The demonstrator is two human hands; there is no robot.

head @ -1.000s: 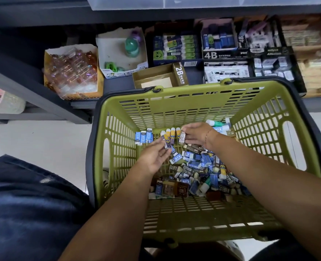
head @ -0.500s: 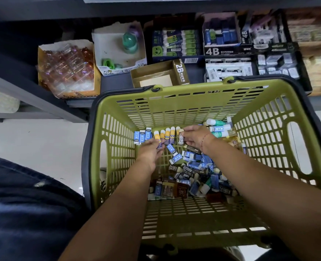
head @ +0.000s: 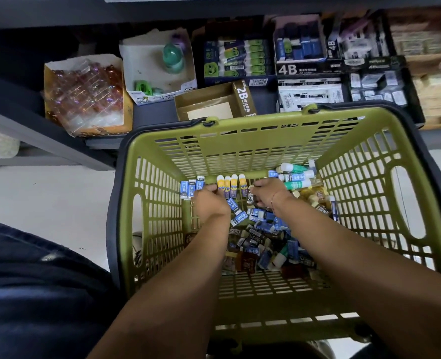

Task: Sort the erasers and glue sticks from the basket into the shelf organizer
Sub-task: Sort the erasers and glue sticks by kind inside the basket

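Observation:
A green basket (head: pixel 240 143) with a dark rim holds a loose pile of blue and brown erasers (head: pixel 262 235). Along its far wall stand three blue erasers (head: pixel 192 187), a row of yellow-capped erasers (head: pixel 231 184) and several green-and-white glue sticks (head: pixel 295 176). My left hand (head: pixel 209 204) rests its fingertips on the lower ends of the yellow-capped row and grips nothing that I can see. My right hand (head: pixel 268 194) pinches a dark 2B eraser (head: pixel 250 198) at the right end of that row. The shelf organizer (head: pixel 266 94) lies just beyond the basket.
On the shelf are a nearly empty brown 2B box (head: pixel 214 104), a green glue stick box (head: pixel 240 62), a 4B eraser box (head: pixel 301 53), a white box (head: pixel 159 66) with a green bottle, and a box of clear packets (head: pixel 84 94). My denim-clad knee (head: pixel 27 281) is at lower left.
Both hands have reached further toward the basket's far wall. The right hand has brought the 2B eraser up against the yellow-capped row. The left fingertips now touch that row.

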